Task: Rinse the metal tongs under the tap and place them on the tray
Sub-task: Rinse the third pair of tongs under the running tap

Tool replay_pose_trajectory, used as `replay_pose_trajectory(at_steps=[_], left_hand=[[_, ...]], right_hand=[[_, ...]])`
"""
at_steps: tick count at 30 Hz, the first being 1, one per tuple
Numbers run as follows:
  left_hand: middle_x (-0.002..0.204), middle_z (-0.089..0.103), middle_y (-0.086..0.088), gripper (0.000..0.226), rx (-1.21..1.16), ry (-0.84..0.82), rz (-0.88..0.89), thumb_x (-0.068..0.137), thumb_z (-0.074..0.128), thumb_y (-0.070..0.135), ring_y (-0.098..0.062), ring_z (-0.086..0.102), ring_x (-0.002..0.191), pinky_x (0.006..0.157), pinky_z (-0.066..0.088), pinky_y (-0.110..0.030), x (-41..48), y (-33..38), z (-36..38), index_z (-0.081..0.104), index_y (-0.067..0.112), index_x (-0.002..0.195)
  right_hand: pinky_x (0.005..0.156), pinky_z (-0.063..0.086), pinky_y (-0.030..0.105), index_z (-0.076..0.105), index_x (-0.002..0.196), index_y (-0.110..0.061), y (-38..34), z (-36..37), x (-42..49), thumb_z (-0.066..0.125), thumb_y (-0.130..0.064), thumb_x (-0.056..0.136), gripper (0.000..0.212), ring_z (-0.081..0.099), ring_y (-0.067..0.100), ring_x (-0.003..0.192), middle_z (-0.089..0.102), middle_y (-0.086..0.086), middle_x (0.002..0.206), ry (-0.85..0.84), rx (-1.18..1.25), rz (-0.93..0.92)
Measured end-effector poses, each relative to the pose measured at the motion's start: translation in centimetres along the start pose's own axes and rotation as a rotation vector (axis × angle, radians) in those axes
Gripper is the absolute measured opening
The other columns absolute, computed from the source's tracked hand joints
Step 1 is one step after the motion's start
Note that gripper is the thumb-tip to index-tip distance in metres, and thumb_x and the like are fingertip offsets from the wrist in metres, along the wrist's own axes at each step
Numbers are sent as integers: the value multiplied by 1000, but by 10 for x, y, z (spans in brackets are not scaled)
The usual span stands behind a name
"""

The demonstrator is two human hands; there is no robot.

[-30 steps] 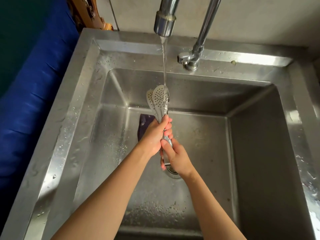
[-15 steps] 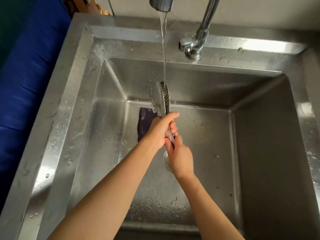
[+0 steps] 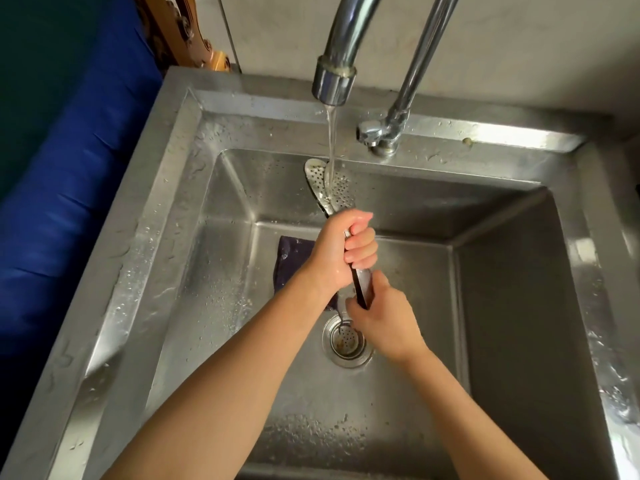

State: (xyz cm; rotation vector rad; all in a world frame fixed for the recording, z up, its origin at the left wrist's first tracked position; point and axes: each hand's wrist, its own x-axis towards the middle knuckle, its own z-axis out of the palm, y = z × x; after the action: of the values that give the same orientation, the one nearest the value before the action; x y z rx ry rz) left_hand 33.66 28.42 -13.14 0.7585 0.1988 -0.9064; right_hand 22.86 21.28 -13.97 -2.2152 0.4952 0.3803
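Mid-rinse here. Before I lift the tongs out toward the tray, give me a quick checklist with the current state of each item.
1. Grip: left hand and right hand both closed on the perforated metal tongs: ok.
2. Water stream from the chrome tap spout hits the tong heads: ok.
3. Tongs fully clean: cannot tell.
4. Tap turned off: not ok, water running.
5. Tray located: not ok, none in view.
6. Dark purple cloth on the steel sink floor, clear of the round drain strainer: ok.
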Motion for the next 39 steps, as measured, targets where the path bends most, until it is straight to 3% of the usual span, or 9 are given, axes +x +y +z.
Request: replay_pose_trajectory(at_steps=[2, 4, 7, 12, 20, 24, 32, 35, 39], left_hand=[[32, 26, 11, 39, 1, -119, -20, 82, 39, 14, -5, 19, 26, 31, 16, -14, -3, 2, 1, 34, 21, 44], [31, 29, 11, 38, -21, -212, -26, 82, 36, 12, -7, 15, 27, 32, 12, -15, -5, 3, 3, 35, 20, 45], [31, 31, 10, 37, -26, -279, -14, 79, 32, 6, -10, 12, 29, 34, 12, -16, -6, 9, 4, 36, 19, 45], [32, 25, 8, 37, 20, -333, 13, 77, 30, 4, -11, 12, 29, 34, 12, -16, -11, 30, 5, 39, 19, 44], [35, 20, 4, 38, 191, -393, 29, 79, 36, 4, -12, 13, 30, 34, 15, -18, -18, 57, 11, 42, 19, 45], [34, 34, 11, 32, 256, -418, -30, 75, 45, 6, -12, 13, 31, 35, 14, -20, -24, 45, 4, 42, 19, 46], [34, 31, 9, 35, 403, -309, -28, 77, 46, 7, -4, 23, 28, 38, 9, -26, -31, 28, 0, 41, 19, 45], [37, 37, 0, 37, 548, -223, 120, 84, 49, 12, -13, 31, 34, 40, 25, -24, -32, 31, 4, 39, 6, 48], [52, 58, -3, 27, 706, 91, 363, 76, 67, 27, -17, 56, 55, 64, 49, -27, -33, 34, 1, 59, 6, 61]], right_hand=[[56, 50, 34, 48, 78, -16, -1, -12, -2, 62, -15, 76, 14, 61, 22, 49, 64, 6, 55, -149, 287, -5], [54, 50, 33, 50, 71, -23, -3, -14, -5, 60, -8, 74, 18, 56, 19, 42, 62, 9, 49, -142, 383, -32], [55, 48, 32, 44, 73, -30, -6, -6, -1, 61, -11, 77, 26, 56, 21, 46, 62, 11, 52, 57, 202, -78], [50, 38, 16, 44, 91, -28, -15, 8, 12, 63, -14, 80, 26, 46, 5, 46, 42, -9, 44, 183, 168, -193], [46, 35, 11, 32, 72, -39, -32, 22, 25, 62, -12, 80, 41, 44, 3, 45, 51, -21, 49, 264, 281, -288], [45, 33, 15, 33, 70, -34, -21, 40, 15, 62, -13, 80, 37, 42, 4, 46, 51, -21, 49, 276, 341, -231], [45, 33, 13, 35, 70, -31, -11, 60, 10, 61, -12, 82, 35, 41, 3, 46, 47, -15, 50, 294, 433, -189], [44, 32, 14, 38, 72, -28, -16, 60, 18, 60, -14, 82, 27, 40, 5, 47, 42, -11, 47, 298, 455, -177], [47, 33, 12, 29, 93, -19, -29, 51, 31, 59, -16, 86, 31, 39, 3, 46, 46, -14, 50, 289, 461, -222]])
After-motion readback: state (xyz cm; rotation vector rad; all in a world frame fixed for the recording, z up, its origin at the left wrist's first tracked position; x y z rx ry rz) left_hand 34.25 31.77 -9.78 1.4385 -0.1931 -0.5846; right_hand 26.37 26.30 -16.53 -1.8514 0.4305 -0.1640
